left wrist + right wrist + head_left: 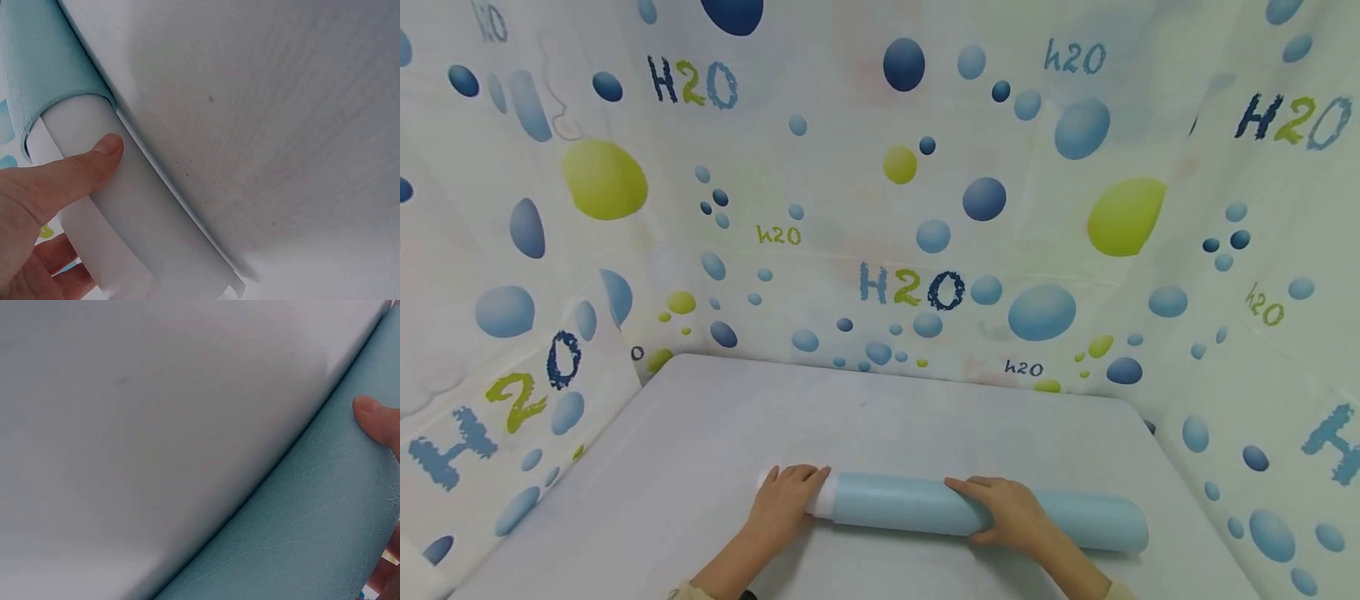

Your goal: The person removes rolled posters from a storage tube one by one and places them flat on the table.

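A light blue rolled mat with a smooth, finely creased surface lies crosswise on the white tabletop. Out of its left end sticks a white paper roll, whose loose edge shows in the left wrist view. My left hand grips this white part, thumb on the near side and fingers round the far side. Just right of the mat's middle, my right hand holds the blue roll, its thumb lying on the near surface. Part of the white roll is hidden under the left hand in the head view.
The white table extends behind the roll to a curtain printed with blue and green drops and H2O lettering. This curtain also closes in the left and right sides. A few small dark specks mark the tabletop.
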